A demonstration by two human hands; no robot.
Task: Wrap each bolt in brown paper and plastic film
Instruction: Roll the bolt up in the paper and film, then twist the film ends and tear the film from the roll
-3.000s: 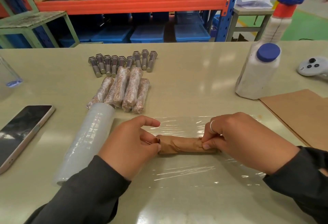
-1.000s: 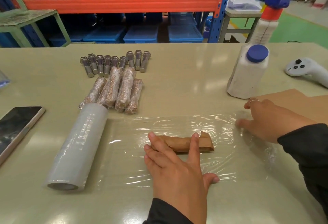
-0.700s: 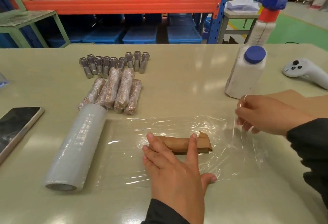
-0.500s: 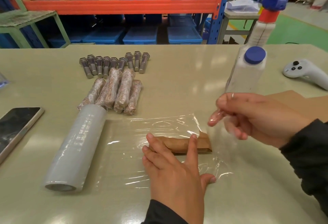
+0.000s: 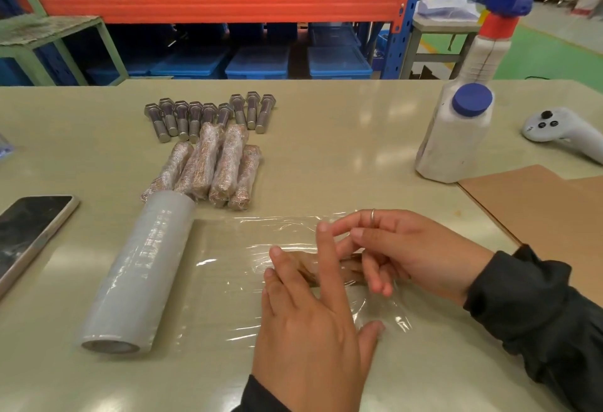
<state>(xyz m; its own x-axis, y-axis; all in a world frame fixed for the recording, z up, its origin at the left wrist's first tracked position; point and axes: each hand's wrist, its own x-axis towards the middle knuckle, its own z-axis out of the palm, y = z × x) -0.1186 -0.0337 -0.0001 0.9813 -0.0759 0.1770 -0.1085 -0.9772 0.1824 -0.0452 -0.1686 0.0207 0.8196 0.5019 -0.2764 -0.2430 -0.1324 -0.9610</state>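
A bolt wrapped in brown paper (image 5: 349, 268) lies on a sheet of plastic film (image 5: 228, 248) pulled out from the grey film roll (image 5: 140, 268). My left hand (image 5: 310, 330) lies flat with straight fingers pressing on the bolt and hides most of it. My right hand (image 5: 408, 255) is over the bolt's right end and holds the film's right edge, folded over the bolt. Several bare bolts (image 5: 208, 114) lie in a row at the back. Several finished wrapped bolts (image 5: 212, 170) lie in front of them.
A white bottle with a blue cap (image 5: 453, 140) stands at the right, and brown paper sheets (image 5: 538, 209) lie in front of it. A phone (image 5: 29, 232) lies at the left edge, a white controller (image 5: 561, 134) at the far right.
My right hand picked up the film's right edge and carried it left over the bolt. My left hand stayed pressed on the bolt.
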